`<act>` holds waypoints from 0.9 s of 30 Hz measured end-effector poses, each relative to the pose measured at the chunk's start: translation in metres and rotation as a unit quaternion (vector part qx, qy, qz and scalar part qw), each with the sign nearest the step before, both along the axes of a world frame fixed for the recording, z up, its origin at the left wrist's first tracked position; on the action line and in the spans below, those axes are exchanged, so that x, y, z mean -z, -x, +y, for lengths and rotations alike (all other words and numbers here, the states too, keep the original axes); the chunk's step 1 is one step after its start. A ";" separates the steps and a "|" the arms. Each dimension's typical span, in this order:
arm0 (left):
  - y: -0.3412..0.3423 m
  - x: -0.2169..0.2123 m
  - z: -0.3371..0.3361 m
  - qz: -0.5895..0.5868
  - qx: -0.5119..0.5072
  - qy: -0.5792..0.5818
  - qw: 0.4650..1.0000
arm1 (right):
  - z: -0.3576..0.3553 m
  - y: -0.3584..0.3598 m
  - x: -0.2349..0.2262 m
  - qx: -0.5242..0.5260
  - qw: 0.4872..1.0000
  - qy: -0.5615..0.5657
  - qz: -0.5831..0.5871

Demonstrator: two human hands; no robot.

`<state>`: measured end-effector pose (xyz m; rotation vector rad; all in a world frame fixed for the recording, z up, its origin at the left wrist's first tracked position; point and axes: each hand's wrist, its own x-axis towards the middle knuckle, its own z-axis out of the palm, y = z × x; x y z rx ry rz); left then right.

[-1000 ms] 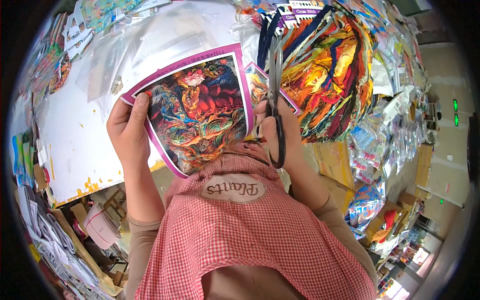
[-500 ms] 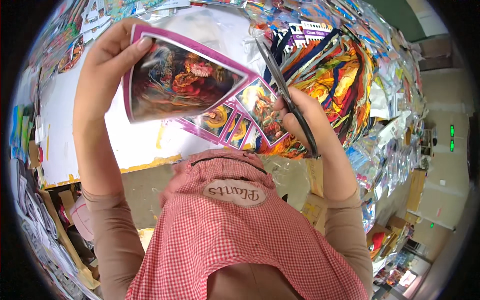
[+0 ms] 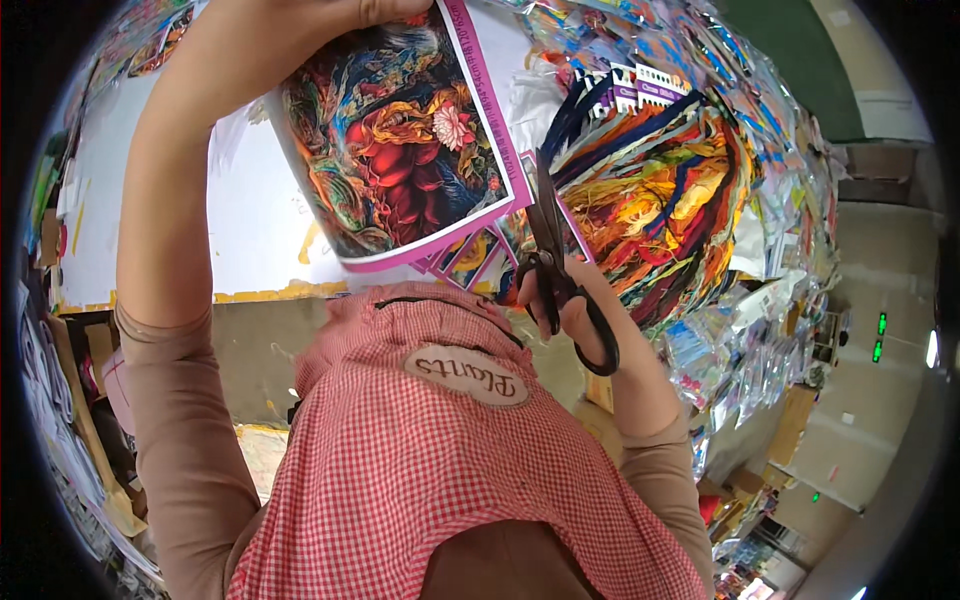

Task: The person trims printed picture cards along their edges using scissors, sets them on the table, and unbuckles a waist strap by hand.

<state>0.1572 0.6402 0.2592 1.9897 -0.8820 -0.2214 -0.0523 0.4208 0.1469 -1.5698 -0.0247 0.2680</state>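
Note:
My left hand [image 3: 330,15], cut off by the top edge of the view, is closed on the upper part of a printed picture sheet [image 3: 400,150] with a magenta border. The sheet hangs tilted and slightly curved above the table, showing red fruit and a pale flower. Black-handled scissors [image 3: 546,225] are in my right hand [image 3: 578,315], fingers through the handle loops. Their blades point away from me, close to the sheet's lower right corner; whether they touch it I cannot tell. More magenta-bordered picture sheets [image 3: 465,262] lie partly hidden under the held one.
Right of the scissors lies a big bundle of multicoloured embroidery thread [image 3: 670,190], with punched white-and-purple cards [image 3: 645,92] at its far end. Clear plastic packets [image 3: 745,345] heap along the right and far sides. The white table [image 3: 255,235] has a yellow-taped front edge.
My left hand has moved farther up, and the sheet has turned with its lower edge nearer me. The scissors have come toward me and swung more upright, beside the sheet's corner.

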 end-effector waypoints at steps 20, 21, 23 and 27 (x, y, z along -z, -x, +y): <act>-0.002 0.012 -0.007 -0.013 -0.014 0.006 1.000 | 0.008 0.001 0.000 0.033 0.987 0.152 0.026; -0.003 0.013 -0.006 -0.015 -0.013 -0.001 1.000 | 0.009 0.001 0.000 0.034 0.987 0.153 0.027; -0.003 0.012 -0.008 -0.014 -0.010 0.002 1.000 | 0.008 0.000 0.000 0.031 0.988 0.153 0.024; -0.004 0.013 -0.009 -0.018 -0.009 -0.009 1.000 | 0.006 0.002 0.002 0.031 0.986 0.163 0.026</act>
